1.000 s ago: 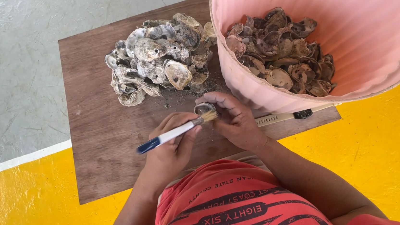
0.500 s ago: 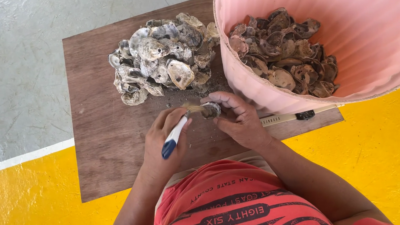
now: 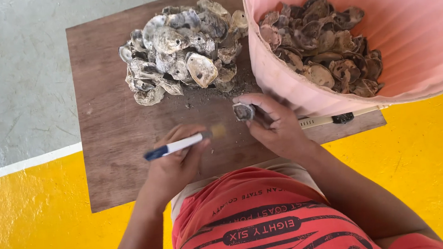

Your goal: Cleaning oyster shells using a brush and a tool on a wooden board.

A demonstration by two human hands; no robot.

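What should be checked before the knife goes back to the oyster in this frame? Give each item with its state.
1. Right hand has the oyster gripped: ok, pinched at the fingertips above the board.
2. Left hand has the knife in hand: ok, fist closed round the white and blue handle.
3. Blade tip apart from the oyster: ok, a gap shows, though the blade is blurred.
4. Fingers out of the blade's line: cannot tell.
5. Bare wooden board under the hands: ok, the shell pile lies farther back.
6. Pink bucket within reach: ok, right beside the right hand.
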